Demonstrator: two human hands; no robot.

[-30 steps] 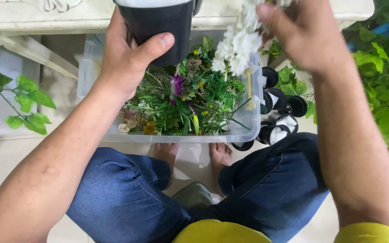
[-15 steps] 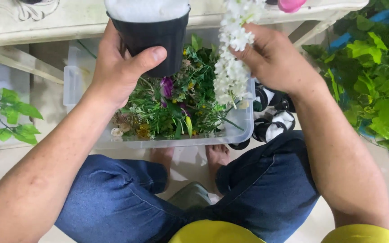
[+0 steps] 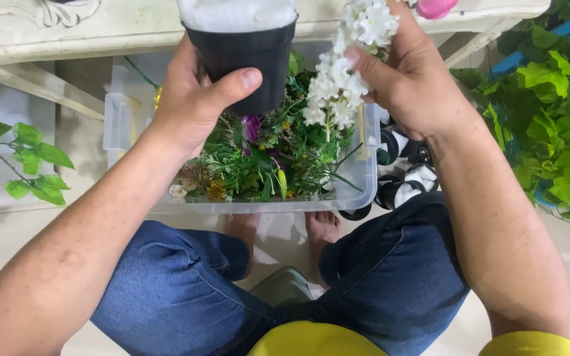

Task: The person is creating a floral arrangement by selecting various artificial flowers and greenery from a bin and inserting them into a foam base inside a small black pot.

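At the top centre of the frame my left hand (image 3: 192,105) has its grip clenched around the black pot (image 3: 242,62), thumb across the front wall; its white foam fill (image 3: 235,13) suggests it is light but crushable, so I judge the stiff side wall the best hold. My right hand (image 3: 423,82) pinches the white flower spray (image 3: 341,72) by its stem, which looks soft and bendy, above the clear bin (image 3: 357,198) of greenery. Compared with half a second ago, the spray sits closer to the pot and the thumb has slid further across.
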